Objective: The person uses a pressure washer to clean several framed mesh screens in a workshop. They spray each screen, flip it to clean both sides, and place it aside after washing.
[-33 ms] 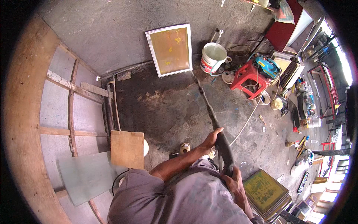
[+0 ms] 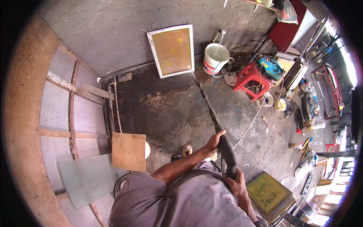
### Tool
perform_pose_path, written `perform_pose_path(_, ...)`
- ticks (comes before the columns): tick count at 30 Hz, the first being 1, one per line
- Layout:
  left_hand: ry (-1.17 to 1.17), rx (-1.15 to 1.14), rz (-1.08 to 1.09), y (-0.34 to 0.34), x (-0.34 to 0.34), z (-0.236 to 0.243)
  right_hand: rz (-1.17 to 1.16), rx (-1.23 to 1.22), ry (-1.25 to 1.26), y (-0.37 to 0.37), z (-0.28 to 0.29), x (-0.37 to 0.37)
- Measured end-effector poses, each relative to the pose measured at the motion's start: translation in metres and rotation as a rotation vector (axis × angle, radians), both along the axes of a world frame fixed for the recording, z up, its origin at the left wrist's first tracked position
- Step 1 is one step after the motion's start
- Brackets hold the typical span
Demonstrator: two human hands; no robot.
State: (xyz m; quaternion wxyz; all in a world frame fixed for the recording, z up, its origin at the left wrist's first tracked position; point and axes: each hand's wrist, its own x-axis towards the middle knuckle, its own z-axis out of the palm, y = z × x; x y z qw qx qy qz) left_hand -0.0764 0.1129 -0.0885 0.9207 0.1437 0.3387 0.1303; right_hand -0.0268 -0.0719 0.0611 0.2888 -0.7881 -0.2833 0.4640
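Observation:
A long dark pressure washer lance point(image 2: 214, 115) runs up and away from my body, gripped in both hands. Forward on its barrel, my left hand point(image 2: 214, 142) is closed round it. My right hand point(image 2: 236, 182) is wrapped round the rear handle, its fingers partly hidden. The thin tip points at the lower right corner of a white-framed printing screen point(image 2: 172, 53), which leans upright against the far wall. Its mesh is brownish yellow with a few brighter yellow patches. A pale streak, apparently spray, shows between tip and frame.
Right of the screen, a white bucket point(image 2: 210, 67) stands under a running tap point(image 2: 223, 33). A blue pressure washer point(image 2: 270, 67) sits on a red stool point(image 2: 245, 77), with a hose point(image 2: 251, 123) trailing over the floor. Stacked screens point(image 2: 269, 191) lie near my right arm; a wooden board point(image 2: 128, 151) is at left.

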Motion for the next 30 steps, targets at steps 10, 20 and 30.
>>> perform_pose_path(10, -0.044, 0.545, 0.088, 0.025, -0.011, 0.056, 0.105, 0.059, -0.14, 0.004, -0.008, -0.004)
perform_pose_path(20, 0.02, 0.185, 0.0, 0.014, -0.012, 0.008, 0.092, 0.008, -0.051, 0.004, -0.008, -0.008)
perform_pose_path(30, -0.048, 0.426, 0.103, 0.022, -0.022, 0.05, 0.177, 0.083, -0.236, 0.002, -0.007, -0.012)
